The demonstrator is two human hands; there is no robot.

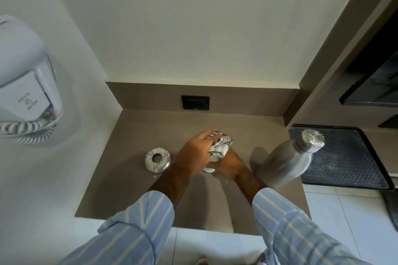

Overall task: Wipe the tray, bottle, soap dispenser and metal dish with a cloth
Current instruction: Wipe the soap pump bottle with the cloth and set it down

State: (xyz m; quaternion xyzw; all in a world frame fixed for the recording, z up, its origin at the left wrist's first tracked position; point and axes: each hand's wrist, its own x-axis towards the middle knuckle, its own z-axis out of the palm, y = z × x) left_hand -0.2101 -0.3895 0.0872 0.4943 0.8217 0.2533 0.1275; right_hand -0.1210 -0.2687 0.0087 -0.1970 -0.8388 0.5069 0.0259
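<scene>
On brown counter [133,178]: left hand [193,153] grips cloth [220,145]; right hand [229,162] holds, apparently, soap dispenser [210,170].

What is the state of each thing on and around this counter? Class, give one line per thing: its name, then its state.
Cloth: bunched, pressed by the left hand onto an object.
Soap dispenser: mostly hidden, gripped by the right hand.
Metal dish: flat on the counter, untouched.
Bottle: upright, capped, untouched.
Tray: flat, nothing on it.
Hair dryer: docked on the wall.
</scene>
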